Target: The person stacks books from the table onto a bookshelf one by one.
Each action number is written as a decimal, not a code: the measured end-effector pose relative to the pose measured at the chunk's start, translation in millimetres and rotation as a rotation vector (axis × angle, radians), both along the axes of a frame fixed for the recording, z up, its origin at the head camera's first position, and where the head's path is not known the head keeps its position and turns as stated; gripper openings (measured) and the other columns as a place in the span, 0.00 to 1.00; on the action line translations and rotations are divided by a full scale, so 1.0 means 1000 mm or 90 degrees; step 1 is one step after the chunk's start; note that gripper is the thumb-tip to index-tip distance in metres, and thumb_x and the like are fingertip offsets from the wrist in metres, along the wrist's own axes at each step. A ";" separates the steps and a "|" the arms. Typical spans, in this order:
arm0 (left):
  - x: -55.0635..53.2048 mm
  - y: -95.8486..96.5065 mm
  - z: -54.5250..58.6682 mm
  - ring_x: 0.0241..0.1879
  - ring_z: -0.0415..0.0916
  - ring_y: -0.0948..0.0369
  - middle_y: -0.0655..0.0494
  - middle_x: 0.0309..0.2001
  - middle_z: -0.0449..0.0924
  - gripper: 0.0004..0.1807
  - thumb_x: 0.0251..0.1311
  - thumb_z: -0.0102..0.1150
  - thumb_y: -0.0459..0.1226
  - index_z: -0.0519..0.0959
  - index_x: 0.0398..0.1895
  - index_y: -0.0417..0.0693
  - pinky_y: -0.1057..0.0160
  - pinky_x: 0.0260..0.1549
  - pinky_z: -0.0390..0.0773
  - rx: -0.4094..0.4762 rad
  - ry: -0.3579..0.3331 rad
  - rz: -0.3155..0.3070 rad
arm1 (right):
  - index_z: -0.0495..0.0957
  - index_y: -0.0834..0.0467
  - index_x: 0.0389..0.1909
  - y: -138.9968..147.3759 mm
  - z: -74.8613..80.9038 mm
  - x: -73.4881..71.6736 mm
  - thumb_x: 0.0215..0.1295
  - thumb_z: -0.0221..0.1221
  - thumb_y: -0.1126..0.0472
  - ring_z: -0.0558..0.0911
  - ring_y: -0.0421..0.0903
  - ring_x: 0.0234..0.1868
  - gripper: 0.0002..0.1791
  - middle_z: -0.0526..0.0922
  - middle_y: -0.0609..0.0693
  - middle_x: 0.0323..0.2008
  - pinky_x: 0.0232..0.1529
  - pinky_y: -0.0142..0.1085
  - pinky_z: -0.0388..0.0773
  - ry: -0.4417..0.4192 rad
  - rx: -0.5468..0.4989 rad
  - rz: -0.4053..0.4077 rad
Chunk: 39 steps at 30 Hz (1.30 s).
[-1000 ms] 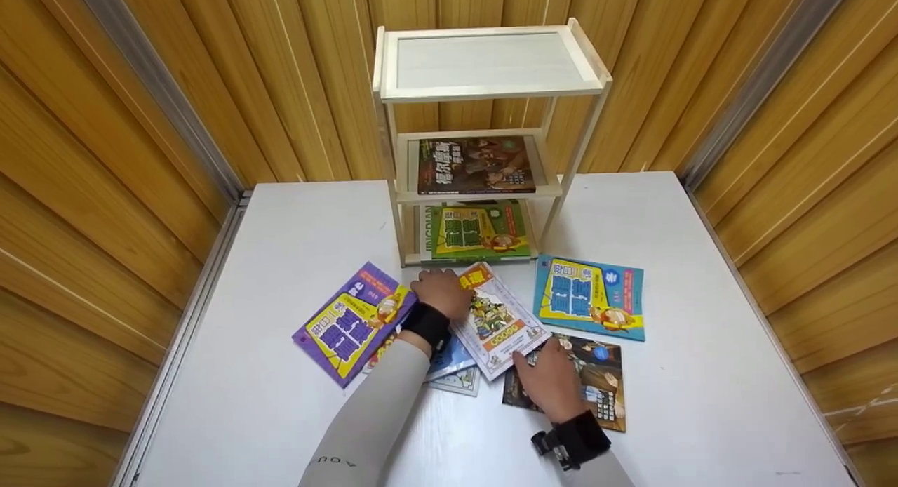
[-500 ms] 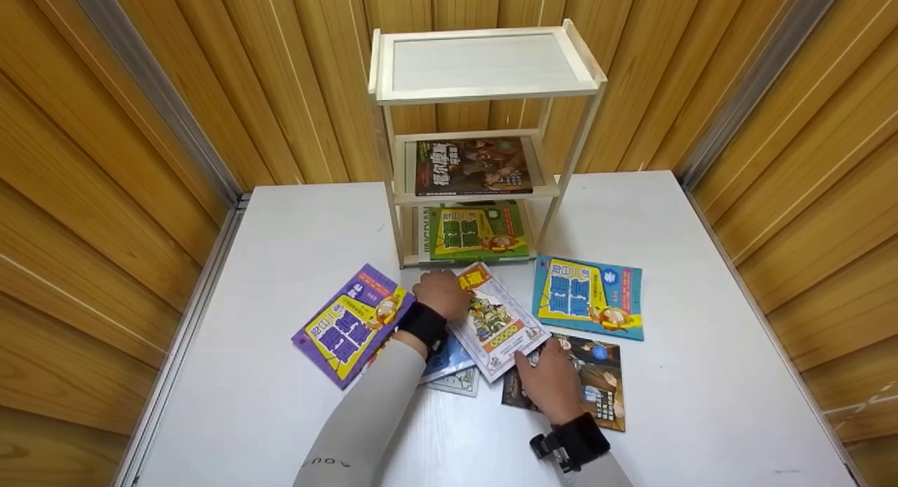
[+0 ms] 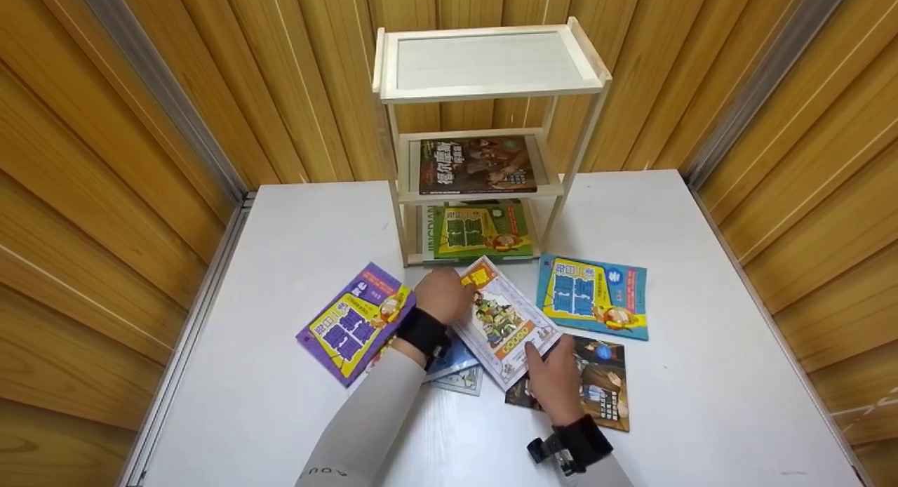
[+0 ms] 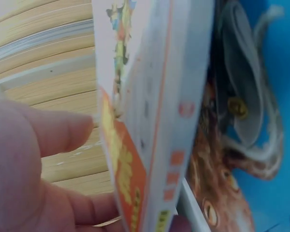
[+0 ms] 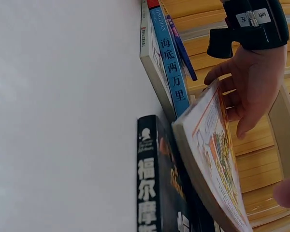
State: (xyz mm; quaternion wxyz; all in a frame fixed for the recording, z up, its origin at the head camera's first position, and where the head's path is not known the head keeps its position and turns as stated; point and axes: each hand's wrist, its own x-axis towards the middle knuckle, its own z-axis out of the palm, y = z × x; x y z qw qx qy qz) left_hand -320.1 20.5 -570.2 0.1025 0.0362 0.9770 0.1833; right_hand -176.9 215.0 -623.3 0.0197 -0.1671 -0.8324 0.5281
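Observation:
Both hands hold a white picture-covered book [image 3: 506, 332] with an orange title band, tilted off the books beneath it. My left hand [image 3: 443, 295] grips its far left edge; in the left wrist view the thumb is by the cover and fingers [image 4: 96, 208] reach behind the spine. At the near right corner, my right hand [image 3: 555, 382] holds it, thumb lying on the cover and the other fingers hidden underneath. Partly under the left forearm lie a blue book [image 3: 452, 361] and a pale book [image 3: 463, 382]. A dark brown book [image 3: 607, 382] lies beneath the right hand.
A purple book [image 3: 354, 325] lies at left, a teal book [image 3: 593, 297] at right. Behind them stands a pale wooden rack [image 3: 491, 92], with a dark brown book [image 3: 480, 165] on its middle shelf and a green book [image 3: 484, 231] on the lowest. Wood-patterned walls enclose the table.
The white book has risen slightly, its near end shifting right and toward the person. My right thumb has moved onto its cover, while the left hand keeps nearly the same place.

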 end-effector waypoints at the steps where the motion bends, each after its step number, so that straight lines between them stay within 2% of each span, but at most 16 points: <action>1: 0.002 -0.001 0.000 0.40 0.83 0.49 0.44 0.43 0.87 0.33 0.77 0.50 0.60 0.84 0.52 0.38 0.49 0.45 0.85 -0.004 0.004 0.004 | 0.54 0.62 0.72 0.000 0.000 0.000 0.82 0.55 0.53 0.87 0.51 0.46 0.31 0.82 0.64 0.55 0.42 0.39 0.81 0.004 -0.025 -0.007; 4: 0.010 -0.003 0.000 0.39 0.85 0.49 0.43 0.42 0.87 0.35 0.77 0.48 0.62 0.84 0.52 0.37 0.48 0.42 0.85 0.002 0.015 0.021 | 0.50 0.60 0.75 -0.001 0.000 -0.001 0.83 0.53 0.54 0.88 0.54 0.50 0.32 0.80 0.66 0.60 0.46 0.40 0.85 0.015 -0.086 -0.029; 8: 0.022 -0.010 0.000 0.39 0.87 0.47 0.43 0.40 0.89 0.35 0.77 0.48 0.61 0.85 0.50 0.37 0.47 0.40 0.84 0.034 0.050 0.039 | 0.45 0.57 0.80 -0.002 0.000 -0.004 0.84 0.51 0.55 0.88 0.57 0.53 0.35 0.79 0.65 0.63 0.49 0.41 0.86 0.036 -0.103 -0.051; 12: 0.037 -0.019 0.000 0.37 0.87 0.44 0.41 0.37 0.89 0.30 0.79 0.50 0.57 0.86 0.43 0.38 0.45 0.38 0.83 0.088 0.093 0.042 | 0.45 0.58 0.80 -0.003 0.002 -0.005 0.84 0.50 0.57 0.89 0.58 0.52 0.33 0.79 0.67 0.62 0.46 0.40 0.87 0.051 -0.110 -0.055; 18: 0.060 -0.030 -0.002 0.35 0.86 0.41 0.38 0.32 0.87 0.23 0.80 0.53 0.46 0.84 0.36 0.36 0.42 0.37 0.83 0.185 0.178 0.042 | 0.48 0.64 0.75 -0.005 0.003 -0.007 0.84 0.49 0.60 0.88 0.55 0.49 0.29 0.79 0.70 0.59 0.44 0.35 0.84 0.066 -0.124 -0.030; 23: 0.085 -0.037 -0.010 0.36 0.86 0.37 0.35 0.31 0.85 0.17 0.80 0.53 0.40 0.81 0.39 0.33 0.40 0.39 0.83 0.219 0.227 0.043 | 0.60 0.63 0.72 -0.003 0.005 -0.010 0.85 0.50 0.59 0.87 0.48 0.42 0.23 0.82 0.64 0.54 0.40 0.35 0.84 0.062 -0.080 0.010; 26: 0.102 -0.042 -0.018 0.34 0.86 0.37 0.37 0.28 0.83 0.16 0.80 0.53 0.39 0.79 0.38 0.33 0.40 0.37 0.83 0.226 0.219 0.064 | 0.68 0.63 0.67 -0.002 0.006 -0.010 0.85 0.50 0.57 0.85 0.44 0.35 0.19 0.84 0.59 0.43 0.36 0.34 0.81 0.062 -0.031 0.042; 29: 0.115 -0.046 -0.025 0.30 0.83 0.40 0.41 0.25 0.80 0.17 0.81 0.52 0.40 0.77 0.36 0.35 0.43 0.32 0.82 0.230 0.206 0.084 | 0.70 0.63 0.59 -0.002 0.006 -0.010 0.85 0.51 0.57 0.81 0.43 0.30 0.15 0.82 0.56 0.35 0.32 0.35 0.78 0.060 0.002 0.070; 33: 0.123 -0.049 -0.031 0.26 0.78 0.48 0.47 0.23 0.76 0.16 0.81 0.51 0.40 0.75 0.35 0.35 0.46 0.29 0.79 0.247 0.191 0.100 | 0.70 0.62 0.59 -0.005 0.006 -0.010 0.85 0.51 0.57 0.81 0.43 0.30 0.14 0.81 0.55 0.36 0.32 0.35 0.80 0.054 0.012 0.084; 36: 0.125 -0.051 -0.033 0.26 0.75 0.52 0.50 0.24 0.74 0.16 0.82 0.51 0.40 0.76 0.37 0.35 0.49 0.29 0.78 0.266 0.170 0.119 | 0.69 0.62 0.64 -0.007 0.007 -0.011 0.85 0.51 0.56 0.84 0.44 0.33 0.16 0.83 0.56 0.41 0.34 0.35 0.82 0.054 0.007 0.092; 39: 0.125 -0.052 -0.034 0.27 0.75 0.54 0.51 0.25 0.74 0.15 0.82 0.51 0.40 0.76 0.39 0.36 0.50 0.31 0.78 0.275 0.167 0.135 | 0.67 0.62 0.68 -0.008 0.008 -0.012 0.85 0.50 0.56 0.85 0.44 0.34 0.19 0.84 0.57 0.44 0.35 0.35 0.84 0.062 0.002 0.101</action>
